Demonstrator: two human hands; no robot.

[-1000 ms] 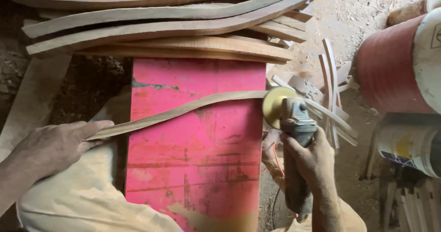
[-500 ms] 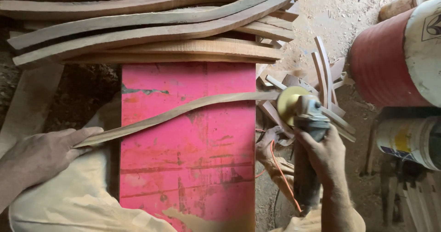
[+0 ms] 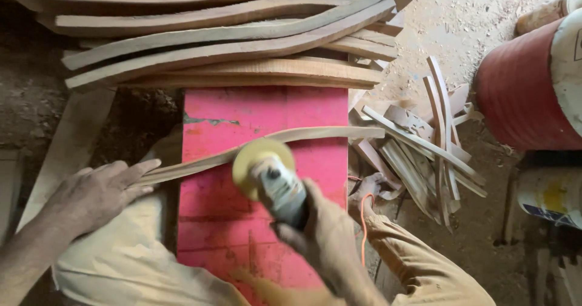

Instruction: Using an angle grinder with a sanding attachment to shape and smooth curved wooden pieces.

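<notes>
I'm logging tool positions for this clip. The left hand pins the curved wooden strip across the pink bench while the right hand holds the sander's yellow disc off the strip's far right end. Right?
Not quite. The head view shows the yellow disc against the curved wooden strip near its middle, over the pink bench, not off its right end. The left hand does pin the strip, and the right hand holds the sander.

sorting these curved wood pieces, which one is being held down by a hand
The thin curved strip lying alone across the pink bench: the left hand presses its left end. The other curved pieces sit stacked at the bench's far end, untouched.
</notes>
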